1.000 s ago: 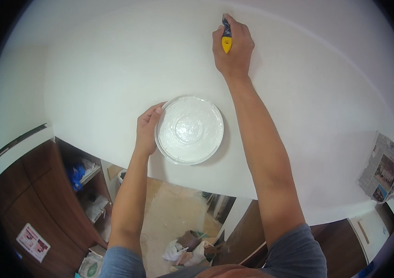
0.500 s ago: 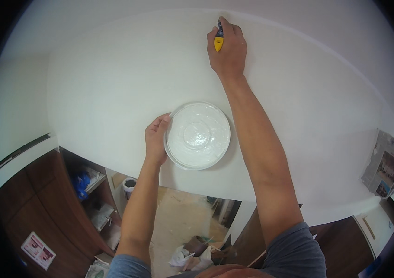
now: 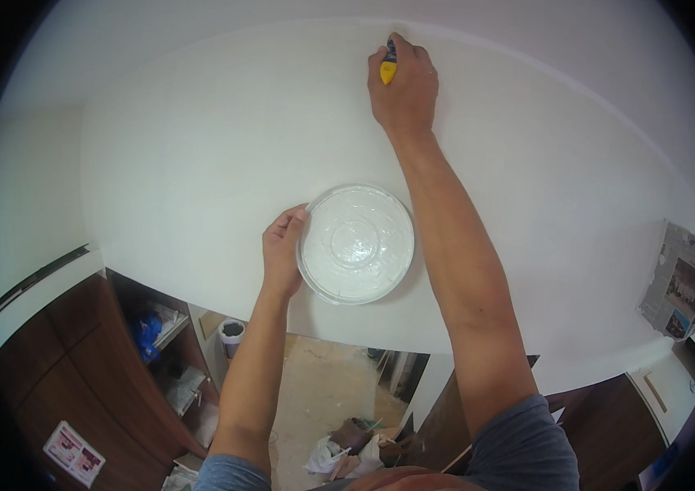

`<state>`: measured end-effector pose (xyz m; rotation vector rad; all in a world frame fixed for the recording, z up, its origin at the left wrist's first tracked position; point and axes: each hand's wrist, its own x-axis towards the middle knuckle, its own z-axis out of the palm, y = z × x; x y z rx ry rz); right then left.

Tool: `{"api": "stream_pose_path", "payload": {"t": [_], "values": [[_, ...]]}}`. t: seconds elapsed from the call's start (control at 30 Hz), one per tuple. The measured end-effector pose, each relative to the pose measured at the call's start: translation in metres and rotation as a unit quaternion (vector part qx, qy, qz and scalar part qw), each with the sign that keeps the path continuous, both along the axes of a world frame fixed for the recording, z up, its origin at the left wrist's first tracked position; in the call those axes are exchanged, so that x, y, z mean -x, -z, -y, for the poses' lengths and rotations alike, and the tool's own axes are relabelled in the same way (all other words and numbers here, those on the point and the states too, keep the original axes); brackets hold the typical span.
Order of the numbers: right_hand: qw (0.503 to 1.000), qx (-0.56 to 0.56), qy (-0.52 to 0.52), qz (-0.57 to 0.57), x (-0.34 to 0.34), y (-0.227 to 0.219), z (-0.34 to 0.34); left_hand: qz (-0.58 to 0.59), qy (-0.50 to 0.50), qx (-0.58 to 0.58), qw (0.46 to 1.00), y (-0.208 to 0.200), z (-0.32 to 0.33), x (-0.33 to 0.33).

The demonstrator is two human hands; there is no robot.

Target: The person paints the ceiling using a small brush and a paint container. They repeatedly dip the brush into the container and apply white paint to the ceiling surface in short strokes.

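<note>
Gripped high up against the white wall (image 3: 200,147), just below its curved upper edge: a yellow-ended dark tool handle (image 3: 389,72), pinched between the thumb and closely curled fingers of the right hand (image 3: 409,94), yellow tip pointing down toward the wrist; working end too hidden to tell its kind. Lower and slightly left, in front of the same wall, a round white bucket lid (image 3: 355,244), facing the camera, coated with glossy, streaky white stuff. At its left rim, the left hand (image 3: 283,245), thumb on the near face, other fingers bent narrow behind the edge, holding it up; impossible to tell whether touching the wall. Far right, a newspaper covering (image 3: 681,282) around some object. Below left, a dark brown wooden cabinet (image 3: 65,360) with a small printed card (image 3: 74,452) on its door, and beside it open shelves with a blue plastic bag (image 3: 148,334). Near the left forearm, a white bucket (image 3: 232,330) with a dark interior. Between the forearms, far below, a pale dusty floor (image 3: 319,372) with a heap of white bags and scraps (image 3: 347,450).
</note>
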<state>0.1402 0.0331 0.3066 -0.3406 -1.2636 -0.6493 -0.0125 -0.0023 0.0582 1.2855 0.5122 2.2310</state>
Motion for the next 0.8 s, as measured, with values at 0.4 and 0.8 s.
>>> {"api": "stream_pose_path", "payload": {"t": [0.4, 0.8], "values": [[1.0, -0.007, -0.002, 0.005, -0.002, -0.004, 0.007, -0.001, 0.006, -0.01, 1.0, -0.001, 0.003, -0.002], [1.0, 0.011, -0.005, 0.015, -0.001, -0.006, 0.013, -0.002, 0.007, -0.004, 1.0, -0.001, 0.003, -0.002]]}}
